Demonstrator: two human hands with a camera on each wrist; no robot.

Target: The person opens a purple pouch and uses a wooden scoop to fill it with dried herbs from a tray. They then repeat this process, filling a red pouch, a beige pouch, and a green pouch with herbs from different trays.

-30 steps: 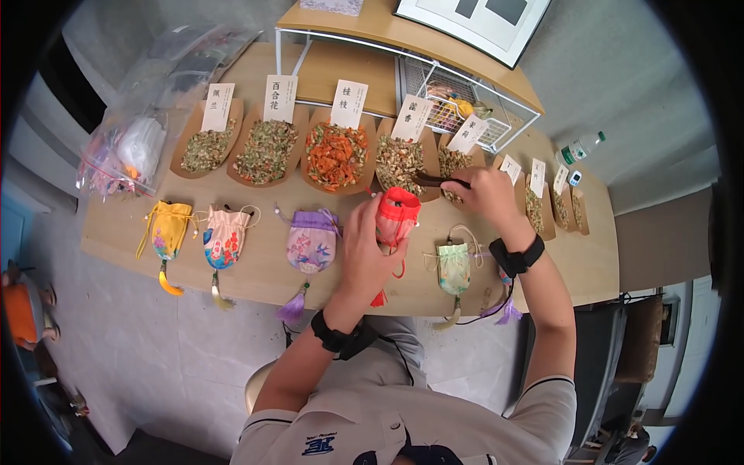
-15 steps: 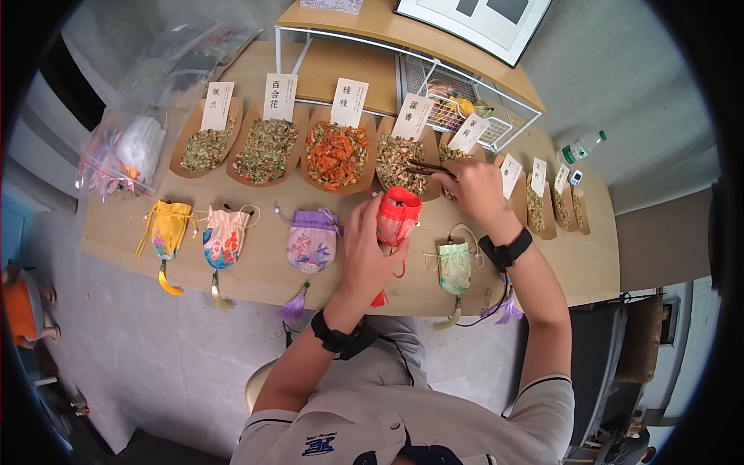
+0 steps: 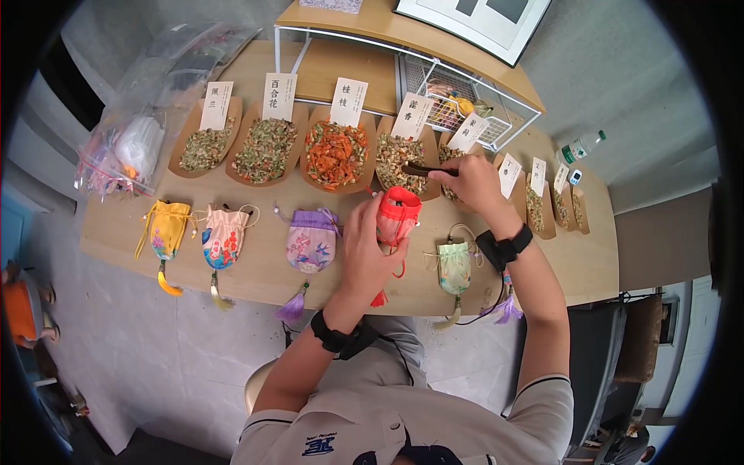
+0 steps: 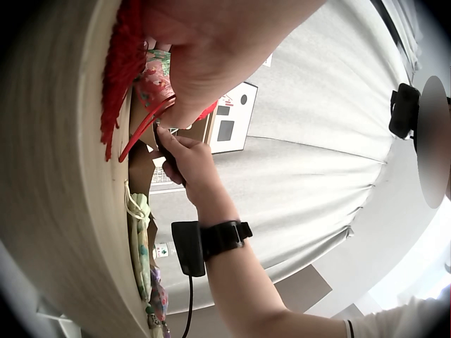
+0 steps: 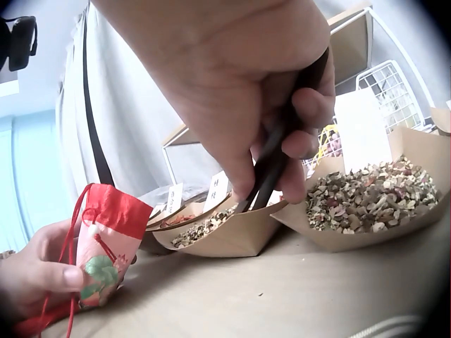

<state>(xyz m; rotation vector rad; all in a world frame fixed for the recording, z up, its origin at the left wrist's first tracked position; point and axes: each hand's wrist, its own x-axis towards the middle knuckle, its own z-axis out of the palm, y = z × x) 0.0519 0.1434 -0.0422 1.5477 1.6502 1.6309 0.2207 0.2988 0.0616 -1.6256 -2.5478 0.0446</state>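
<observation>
My left hand (image 3: pixel 363 252) grips a small red drawstring pouch (image 3: pixel 397 225), its mouth facing up. In the right wrist view, the pouch shows a red top band, a green flower pattern and red cords. My right hand (image 3: pixel 477 186) pinches dark slim tongs (image 5: pixel 271 158) between thumb and fingers. Their tips reach into chopped dried herbs (image 3: pixel 394 157) in a brown paper tray (image 5: pixel 243 238), just beyond the pouch. A white label card (image 3: pixel 411 116) stands at the back of that tray. The tongs' tips are partly hidden among the herbs.
More labelled herb trays line the table, including one with orange pieces (image 3: pixel 337 155). Yellow (image 3: pixel 167 232), pink (image 3: pixel 224 240), purple (image 3: pixel 311 244) and green (image 3: pixel 453 267) pouches lie along the front. Behind are a wire basket (image 3: pixel 496 128) and shelf; a plastic bag (image 3: pixel 128 151) sits left.
My right hand has moved slightly left and away from me, bringing the tongs from the tray's right side further over the herbs. My left hand and the red pouch have stayed in place.
</observation>
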